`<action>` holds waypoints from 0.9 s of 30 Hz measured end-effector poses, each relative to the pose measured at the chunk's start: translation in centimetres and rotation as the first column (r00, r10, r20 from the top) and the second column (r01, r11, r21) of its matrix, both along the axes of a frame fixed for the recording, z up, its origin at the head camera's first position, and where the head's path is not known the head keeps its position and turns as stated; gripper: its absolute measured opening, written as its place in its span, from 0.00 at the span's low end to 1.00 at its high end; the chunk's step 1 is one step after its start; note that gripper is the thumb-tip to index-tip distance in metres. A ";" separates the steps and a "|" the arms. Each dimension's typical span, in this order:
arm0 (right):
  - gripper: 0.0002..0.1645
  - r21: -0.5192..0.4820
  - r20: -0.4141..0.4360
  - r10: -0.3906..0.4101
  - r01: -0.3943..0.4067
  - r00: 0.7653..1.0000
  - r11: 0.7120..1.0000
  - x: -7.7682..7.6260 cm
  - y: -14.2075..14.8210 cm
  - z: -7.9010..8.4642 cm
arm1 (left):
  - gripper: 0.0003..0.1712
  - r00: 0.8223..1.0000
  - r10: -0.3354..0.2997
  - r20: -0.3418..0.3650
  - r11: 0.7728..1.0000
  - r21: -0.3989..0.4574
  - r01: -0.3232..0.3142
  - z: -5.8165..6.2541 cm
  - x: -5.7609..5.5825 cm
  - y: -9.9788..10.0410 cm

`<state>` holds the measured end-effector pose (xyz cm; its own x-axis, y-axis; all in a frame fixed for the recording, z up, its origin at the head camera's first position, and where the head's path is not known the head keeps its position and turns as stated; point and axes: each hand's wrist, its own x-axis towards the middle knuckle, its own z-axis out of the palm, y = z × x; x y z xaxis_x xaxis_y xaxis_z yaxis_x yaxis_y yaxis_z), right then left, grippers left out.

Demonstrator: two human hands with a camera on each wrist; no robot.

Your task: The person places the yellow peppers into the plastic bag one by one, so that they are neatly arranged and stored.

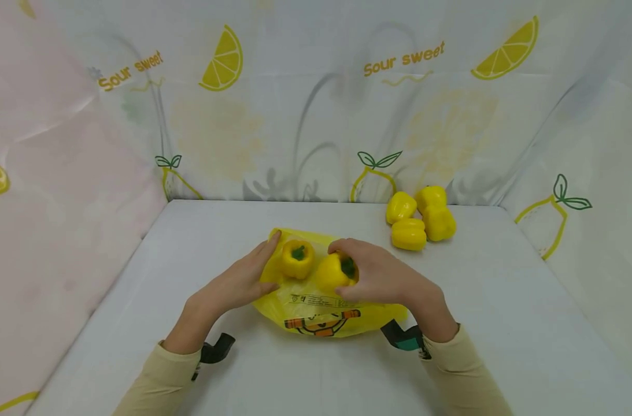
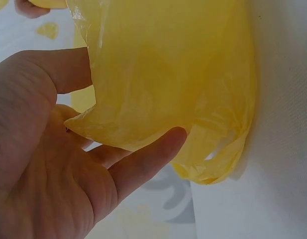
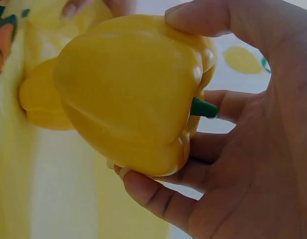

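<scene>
A yellow plastic bag [image 1: 316, 320] with dark print lies on the table, and one yellow bell pepper [image 1: 297, 259] sits at its left part, green stem up. My right hand [image 1: 380, 271] grips a second yellow bell pepper [image 3: 133, 94] by its stem end, thumb on one side and fingers on the other, over the bag. My left hand [image 1: 237, 277] is at the bag's left edge with thumb and fingers spread apart. In the left wrist view, a fairly straight finger rests against the outside of the bag [image 2: 168, 74], and the thumb's tip is hidden behind its edge.
Several more yellow bell peppers [image 1: 408, 234] stand grouped at the back right of the white table [image 1: 503, 346]. A cloth backdrop [image 1: 295, 115] printed with lemons rises behind the table and along its sides. Black wrist mounts [image 1: 218, 348] sit under my forearms.
</scene>
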<state>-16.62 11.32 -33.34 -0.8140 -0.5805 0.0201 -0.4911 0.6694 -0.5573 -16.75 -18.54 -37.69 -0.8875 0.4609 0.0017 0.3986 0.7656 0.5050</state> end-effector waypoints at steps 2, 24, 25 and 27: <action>0.38 0.024 -0.018 0.017 -0.017 1.000 1.000 -0.1 -0.5 -0.4 | 0.58 1.000 -0.001 -0.003 1.000 0.000 0.001 0.0 0.1 -0.1; 0.37 0.071 -0.203 -0.080 0.096 0.976 0.993 -3.7 -2.1 -6.3 | 0.57 1.000 0.000 0.022 1.000 -0.004 0.000 -0.1 0.0 0.2; 0.37 0.066 -0.191 -0.085 0.099 0.978 0.993 -3.9 -2.0 -6.6 | 0.58 1.000 0.000 0.021 1.000 -0.001 0.001 -0.1 0.0 0.2; 0.37 0.045 -0.171 -0.088 0.097 0.981 0.994 -4.2 -2.0 -6.9 | 0.57 1.000 -0.004 0.015 1.000 0.000 0.004 -0.1 0.0 0.1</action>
<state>-20.82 9.32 -40.23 -0.8520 -0.5064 0.1328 -0.5092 0.7428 -0.4346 -16.77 -18.40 -37.82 -0.8857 0.4642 -0.0118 0.3936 0.7641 0.5111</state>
